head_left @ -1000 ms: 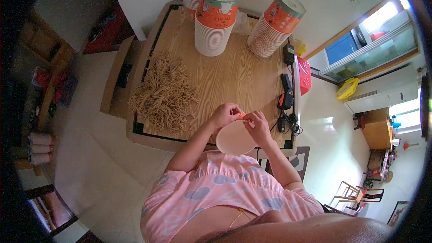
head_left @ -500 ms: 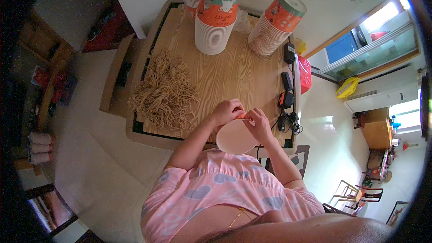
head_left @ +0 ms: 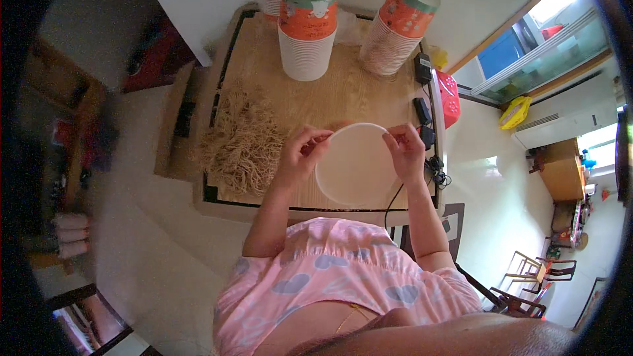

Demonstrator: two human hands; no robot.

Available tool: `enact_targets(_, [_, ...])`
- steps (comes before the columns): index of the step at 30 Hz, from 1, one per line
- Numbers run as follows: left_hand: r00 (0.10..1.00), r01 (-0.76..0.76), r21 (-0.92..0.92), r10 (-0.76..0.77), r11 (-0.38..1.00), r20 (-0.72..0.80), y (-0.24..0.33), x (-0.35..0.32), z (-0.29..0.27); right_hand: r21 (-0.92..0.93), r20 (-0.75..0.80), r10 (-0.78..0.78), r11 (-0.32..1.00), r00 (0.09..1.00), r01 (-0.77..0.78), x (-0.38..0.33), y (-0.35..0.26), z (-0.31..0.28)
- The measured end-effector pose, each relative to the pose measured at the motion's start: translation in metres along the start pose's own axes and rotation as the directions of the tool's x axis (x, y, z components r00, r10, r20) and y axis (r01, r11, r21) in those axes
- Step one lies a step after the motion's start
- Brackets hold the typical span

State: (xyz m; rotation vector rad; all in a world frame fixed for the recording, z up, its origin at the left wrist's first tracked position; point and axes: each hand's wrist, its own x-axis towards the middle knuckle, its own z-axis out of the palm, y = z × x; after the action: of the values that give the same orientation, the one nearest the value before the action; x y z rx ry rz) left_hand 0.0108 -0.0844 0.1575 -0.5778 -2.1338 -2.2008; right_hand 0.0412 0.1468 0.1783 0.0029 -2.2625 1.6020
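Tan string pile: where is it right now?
Head view: the tan string pile lies on the left part of the wood-grain table, just left of the person's left hand.

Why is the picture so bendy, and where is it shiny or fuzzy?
Head view: the fisheye lens bends straight edges toward the picture's rim; head view: glare whitens part of the pale glossy floor; head view: the tangled tan string pile looks blurriest upper left.

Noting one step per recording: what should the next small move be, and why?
Probably a slight turn of the paper bucket: the left hand and right hand both pinch its rim, its open inside faces the view, and its outer wall is mostly hidden, so turning would show it.
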Motion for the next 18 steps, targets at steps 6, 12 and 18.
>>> enact_targets(6, [0.947,-0.216,0.313,0.277,0.925,-0.166,0.072,-0.006,-0.023,0.209,-0.050,-0.013,0.978,0.999,0.023,0.006,-0.029,0.044])
enact_targets(12, [0.928,-0.167,0.447,0.293,0.879,-0.229,0.109,-0.018,-0.039,0.305,-0.042,-0.059,0.950,0.997,0.069,0.008,-0.043,0.076])
enact_targets(18, [0.899,-0.200,0.589,0.386,0.783,-0.208,0.126,-0.022,-0.038,0.336,-0.015,-0.067,0.939,0.998,0.068,0.010,-0.050,0.088])
